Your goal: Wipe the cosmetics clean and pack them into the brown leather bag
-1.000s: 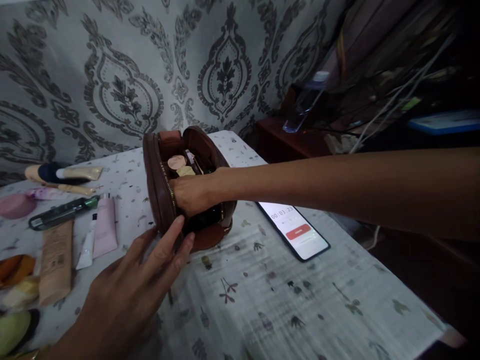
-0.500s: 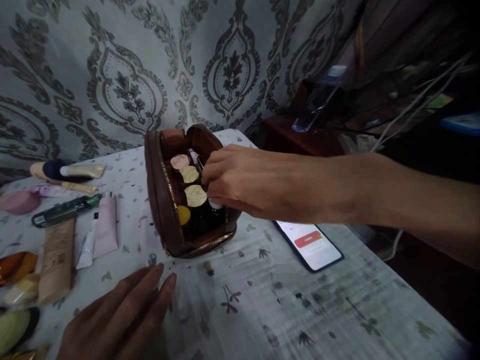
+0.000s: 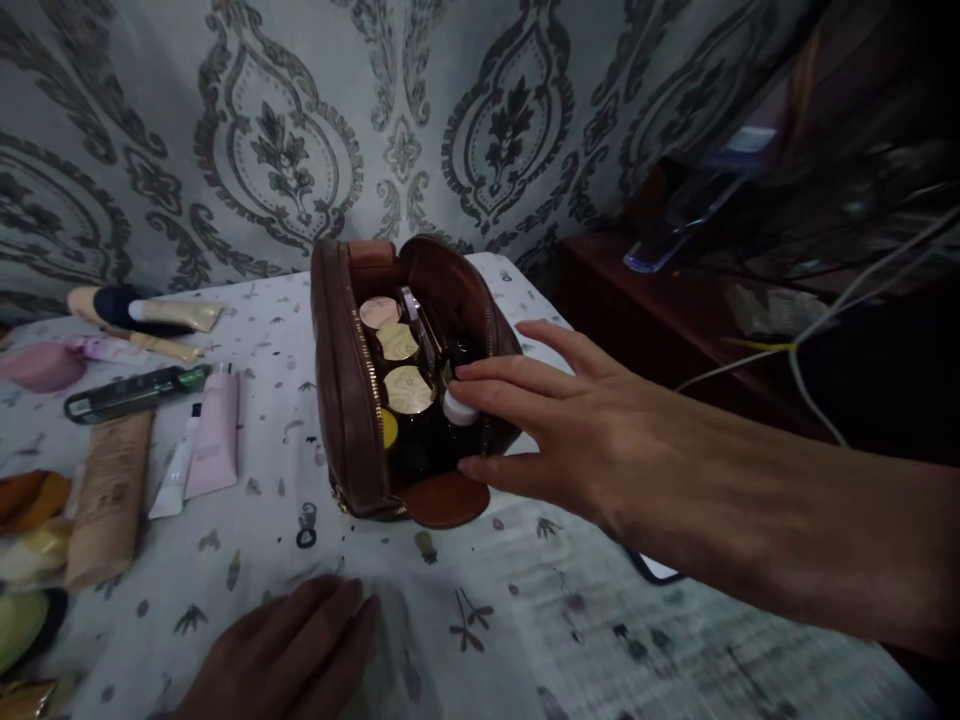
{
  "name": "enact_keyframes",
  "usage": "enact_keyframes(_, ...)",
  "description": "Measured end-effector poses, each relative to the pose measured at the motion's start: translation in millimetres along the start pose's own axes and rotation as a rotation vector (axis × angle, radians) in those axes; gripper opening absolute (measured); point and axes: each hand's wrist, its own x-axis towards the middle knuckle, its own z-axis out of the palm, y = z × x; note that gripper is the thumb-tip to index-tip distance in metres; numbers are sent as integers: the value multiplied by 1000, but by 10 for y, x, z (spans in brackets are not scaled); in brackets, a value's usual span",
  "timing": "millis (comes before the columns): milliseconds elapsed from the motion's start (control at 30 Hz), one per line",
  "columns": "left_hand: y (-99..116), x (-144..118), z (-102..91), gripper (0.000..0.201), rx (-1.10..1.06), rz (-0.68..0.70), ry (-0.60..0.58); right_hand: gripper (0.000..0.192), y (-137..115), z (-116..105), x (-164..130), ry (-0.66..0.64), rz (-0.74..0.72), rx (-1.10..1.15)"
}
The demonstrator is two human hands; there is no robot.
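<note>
Now that the right hand has opened its fingers, bunched over the contents half a second ago, the interior shows more fully; the left hand, on the bag's edge a second ago, is well apart from it, leaving the bag unsteadied on that side.

Item: brown bag, centre of the frame, unzipped, mouth open; brown flap hanging at its near side.

Contents: pale pink round lid; two cream patterned lids in line below it; yellow cap at the near left; white cap at the right, partly behind the fingers.

Right hand: reaching in from the right of the frame, over the bag's right side; fingers spread, thumb apart, nothing seen gripped. Bag lies to the left of the palm, beneath the fingertips; contact with the white cap cannot be told.

Left hand: bottom of the frame, below the bag, fingers together and loosely curled; underside hidden, so whether it grips anything cannot be told.

Surroundings, left of the frame: pink tube, small white tube, tan tube, dark green bottle. Right of centre: phone, mostly under the forearm. Upper right: clear bottle, leaning. Behind: patterned fabric.
</note>
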Motion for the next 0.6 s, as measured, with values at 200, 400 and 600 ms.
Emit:
enact_keyframes(200,24,-8,60,42,-12,4,20,22,-44,-74,85,-12,18,27)
enact_keyframes(400,29,62,47,39,-11,-20,83,21,-166,-42,83,-16,18,56)
enact_keyframes(600,-2,229,-125,39,-50,-17,51,20,-169,110,-32,30,121,204)
